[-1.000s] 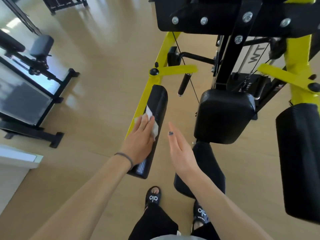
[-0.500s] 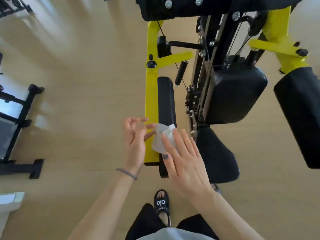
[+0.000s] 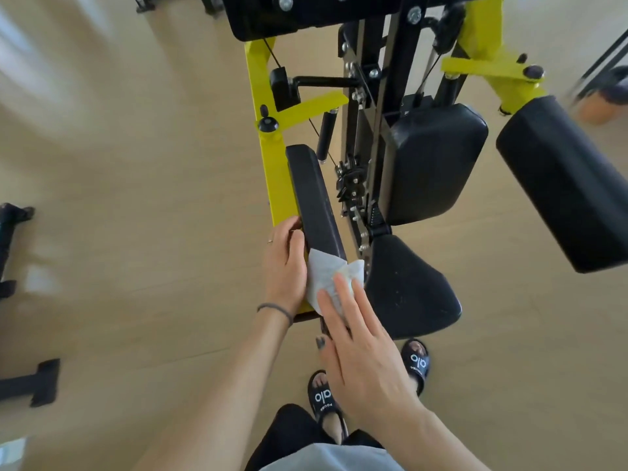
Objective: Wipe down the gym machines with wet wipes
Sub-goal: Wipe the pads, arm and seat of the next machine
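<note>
At the far left edge I see the black feet of another machine [image 3: 30, 382] on the pale wood floor [image 3: 136, 232], well away from either hand.

My left hand [image 3: 284, 266] rests against the near end of the long black arm pad [image 3: 316, 202], on its left side where the yellow frame bar [image 3: 275, 171] runs alongside. Its fingers curl loosely over the pad's left edge and touch the left edge of the wet wipe [image 3: 326, 277]; I can't tell from here whether they actually pinch the wipe or only lie beside it. A thin dark band [image 3: 277, 309] circles that wrist.

The white wipe lies crumpled on the near end of the arm pad, between the two hands, with one corner sticking out to the right toward the seat.

My right hand [image 3: 360, 348] is flat, fingers straight and slightly spread, and its fingertips [image 3: 339, 283] press down on the near part of the wipe. The thumb hangs free on the left, with a dark-painted nail.

Just right of those fingertips is the black seat [image 3: 411, 290], and above it the black chest pad [image 3: 431, 161]. Farther right, a second black arm pad [image 3: 571, 185] hangs on its yellow bracket. Below the right hand I see two black sandals [image 3: 419, 362].
</note>
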Demonstrator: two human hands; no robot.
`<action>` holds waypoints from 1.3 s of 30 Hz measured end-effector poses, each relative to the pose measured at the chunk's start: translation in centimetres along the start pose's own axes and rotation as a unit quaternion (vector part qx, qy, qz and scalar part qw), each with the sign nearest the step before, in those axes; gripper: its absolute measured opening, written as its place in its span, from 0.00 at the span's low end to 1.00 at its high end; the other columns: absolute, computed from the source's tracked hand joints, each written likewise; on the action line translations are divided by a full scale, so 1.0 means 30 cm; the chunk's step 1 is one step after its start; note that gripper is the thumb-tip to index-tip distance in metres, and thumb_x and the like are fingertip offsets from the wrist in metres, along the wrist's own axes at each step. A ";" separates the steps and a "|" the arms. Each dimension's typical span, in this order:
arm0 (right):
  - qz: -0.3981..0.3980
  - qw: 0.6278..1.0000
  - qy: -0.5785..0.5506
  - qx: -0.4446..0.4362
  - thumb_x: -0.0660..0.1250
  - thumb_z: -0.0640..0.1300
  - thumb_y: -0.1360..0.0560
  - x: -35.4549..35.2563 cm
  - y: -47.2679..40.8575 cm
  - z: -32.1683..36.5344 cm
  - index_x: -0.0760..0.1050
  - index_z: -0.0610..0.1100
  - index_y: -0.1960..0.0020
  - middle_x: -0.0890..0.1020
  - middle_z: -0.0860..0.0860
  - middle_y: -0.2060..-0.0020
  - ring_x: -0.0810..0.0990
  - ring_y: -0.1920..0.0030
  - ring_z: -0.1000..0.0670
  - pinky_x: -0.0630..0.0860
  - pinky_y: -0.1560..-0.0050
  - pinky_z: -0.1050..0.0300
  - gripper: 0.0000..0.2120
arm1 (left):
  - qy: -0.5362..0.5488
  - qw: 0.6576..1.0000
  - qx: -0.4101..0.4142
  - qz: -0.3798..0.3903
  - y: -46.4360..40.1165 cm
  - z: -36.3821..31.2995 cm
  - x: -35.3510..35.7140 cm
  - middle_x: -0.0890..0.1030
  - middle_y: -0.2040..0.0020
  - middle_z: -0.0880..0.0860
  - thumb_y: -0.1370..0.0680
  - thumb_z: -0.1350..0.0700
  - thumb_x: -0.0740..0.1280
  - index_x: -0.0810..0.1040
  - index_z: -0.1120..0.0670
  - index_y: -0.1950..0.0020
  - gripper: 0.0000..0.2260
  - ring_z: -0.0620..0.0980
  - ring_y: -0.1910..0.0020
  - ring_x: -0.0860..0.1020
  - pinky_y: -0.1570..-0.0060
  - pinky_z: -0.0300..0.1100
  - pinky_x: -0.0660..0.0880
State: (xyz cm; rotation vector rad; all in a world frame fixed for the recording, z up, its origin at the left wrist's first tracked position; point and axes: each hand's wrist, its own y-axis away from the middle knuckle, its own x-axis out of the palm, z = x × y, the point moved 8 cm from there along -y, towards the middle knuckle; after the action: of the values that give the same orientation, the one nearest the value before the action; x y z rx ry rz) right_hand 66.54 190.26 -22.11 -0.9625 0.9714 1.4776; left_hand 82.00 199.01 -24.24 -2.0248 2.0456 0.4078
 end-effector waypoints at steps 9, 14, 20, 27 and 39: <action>-0.033 0.997 -0.069 0.012 0.31 0.55 0.16 -0.006 -0.228 -0.048 0.59 0.46 0.19 0.52 0.47 0.18 0.39 0.19 0.44 0.51 0.19 0.46 0.32 | 0.017 0.999 -0.050 -0.005 -0.014 0.010 -0.013 0.81 0.44 0.48 0.19 0.44 0.53 0.77 0.47 0.42 0.16 0.49 0.42 0.78 0.40 0.54 0.77; -0.094 0.970 -0.217 0.063 0.40 0.58 0.14 -0.012 0.094 -0.022 0.53 0.54 0.18 0.48 0.55 0.18 0.44 0.19 0.54 0.50 0.22 0.57 0.26 | 0.006 0.997 -0.067 -0.031 -0.048 -0.030 0.029 0.76 0.54 0.50 0.17 0.49 0.56 0.73 0.54 0.45 0.10 0.48 0.56 0.74 0.56 0.42 0.70; 0.002 0.815 -0.526 0.243 0.48 0.64 0.17 0.060 -0.107 -0.156 0.55 0.67 0.22 0.64 0.61 0.23 0.65 0.26 0.60 0.66 0.26 0.58 0.24 | -0.038 0.995 -0.072 -0.060 -0.066 -0.027 0.036 0.77 0.53 0.50 0.20 0.46 0.60 0.70 0.50 0.49 0.08 0.49 0.55 0.75 0.53 0.48 0.73; -0.068 0.800 -0.545 0.242 0.43 0.77 0.27 0.075 0.121 -0.058 0.46 0.85 0.32 0.53 0.77 0.25 0.52 0.25 0.70 0.51 0.25 0.63 0.23 | -0.061 0.994 -0.070 -0.058 -0.055 -0.028 0.039 0.77 0.51 0.50 0.18 0.45 0.59 0.71 0.51 0.44 0.10 0.48 0.55 0.75 0.62 0.37 0.67; -0.090 0.831 -0.506 0.212 0.46 0.68 0.20 0.075 0.085 -0.077 0.51 0.78 0.26 0.55 0.74 0.24 0.53 0.25 0.70 0.53 0.29 0.67 0.22 | -0.072 0.990 -0.117 -0.039 -0.096 -0.025 0.054 0.76 0.51 0.53 0.19 0.49 0.58 0.69 0.52 0.46 0.08 0.51 0.57 0.75 0.60 0.45 0.70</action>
State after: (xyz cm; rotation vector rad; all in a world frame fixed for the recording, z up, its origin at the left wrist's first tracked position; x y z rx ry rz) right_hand 63.91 188.60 -24.83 0.1187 0.3512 1.2585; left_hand 84.87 197.24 -24.21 -2.1266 1.9036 0.7869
